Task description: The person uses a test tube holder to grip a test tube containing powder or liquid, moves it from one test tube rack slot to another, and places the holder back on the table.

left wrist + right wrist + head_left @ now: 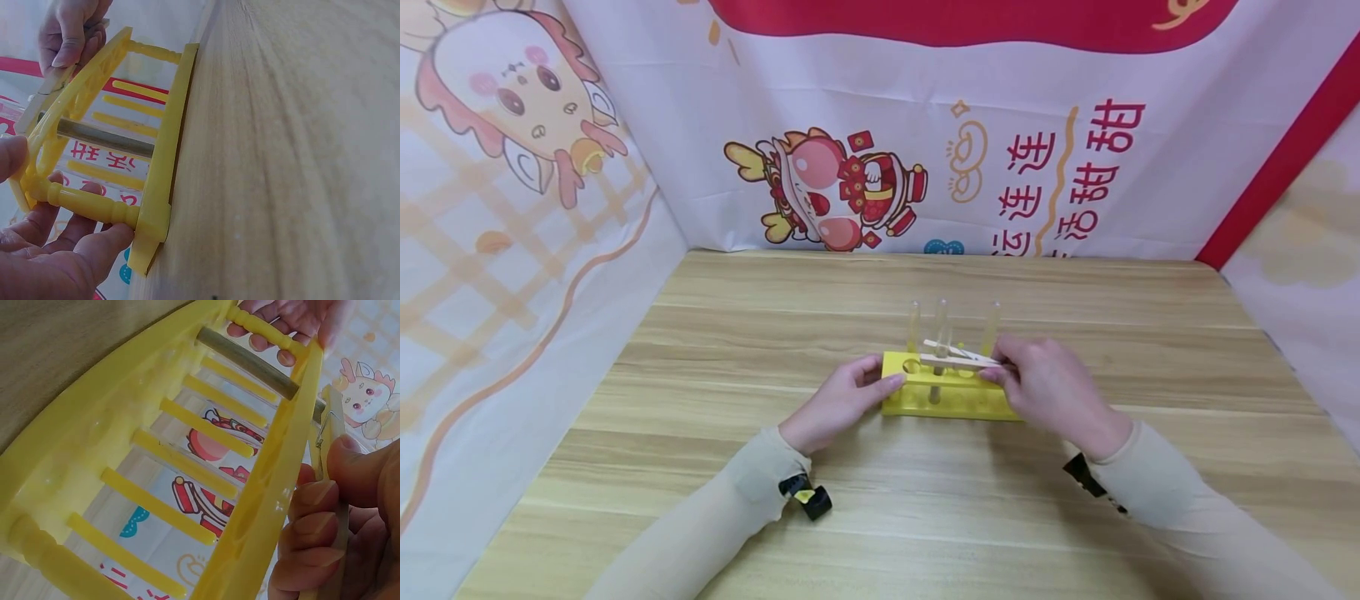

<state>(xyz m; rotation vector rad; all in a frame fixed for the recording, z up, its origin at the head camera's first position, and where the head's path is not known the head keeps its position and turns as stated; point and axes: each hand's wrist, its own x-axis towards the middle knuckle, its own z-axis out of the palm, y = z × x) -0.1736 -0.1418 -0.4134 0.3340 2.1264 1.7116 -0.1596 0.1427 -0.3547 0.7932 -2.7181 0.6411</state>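
My left hand [842, 400] grips the left end of a yellow test tube rack [951, 381], thumb on its top board and fingers round the end post. My right hand [1056, 387] holds a wooden test tube clamp [970, 361] above the rack's top. The clamp's jaws lie at a glass test tube [942, 321] standing in a front hole. Grey-brown contents [106, 137] fill this tube's lower part in the left wrist view. Two more glass tubes [914, 325] stand behind, over yellow pegs. In the right wrist view, my thumb and curled fingers hold the clamp [337, 437].
The rack stands on a wood-grain table [850, 517]. Several yellow pegs [209, 428] line its back side. A white cloth backdrop [850, 92] with red lettering and cartoon prints rises behind the table's far edge, and printed cloth [497, 292] hangs on the left.
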